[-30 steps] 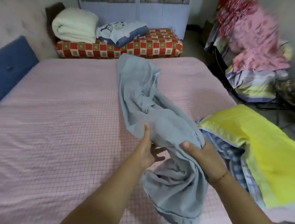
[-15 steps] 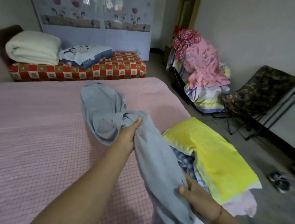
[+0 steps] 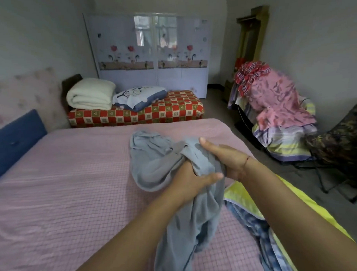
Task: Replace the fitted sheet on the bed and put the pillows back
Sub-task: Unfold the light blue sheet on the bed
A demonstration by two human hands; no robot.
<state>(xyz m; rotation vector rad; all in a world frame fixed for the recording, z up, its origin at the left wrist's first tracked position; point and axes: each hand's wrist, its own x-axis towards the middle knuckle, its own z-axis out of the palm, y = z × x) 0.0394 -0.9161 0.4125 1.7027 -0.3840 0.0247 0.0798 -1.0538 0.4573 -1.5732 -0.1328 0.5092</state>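
Observation:
A bunched grey-blue sheet (image 3: 158,165) hangs over the bed (image 3: 59,181), which is covered in pink checked fabric. My left hand (image 3: 192,180) grips the sheet from below, thumb lying across a fold. My right hand (image 3: 225,158) holds the same bundle from the right, fingers pointing left over the cloth. The sheet's lower end trails down toward me between my forearms. A yellow-covered pillow (image 3: 244,199) lies at the bed's right edge, partly hidden by my right arm, with blue checked fabric (image 3: 251,224) under it.
A blue padded headboard (image 3: 11,140) is at the left. Beyond the bed a red checked couch (image 3: 168,110) carries a folded white blanket (image 3: 91,93) and a patterned pillow (image 3: 138,96). At the right, piled bedding (image 3: 277,111) and a dark folding chair (image 3: 341,140) stand on the floor.
My right hand has moved up from low at the sheet's trailing end to meet my left hand at the bundle. The view has tilted upward, showing more of the room.

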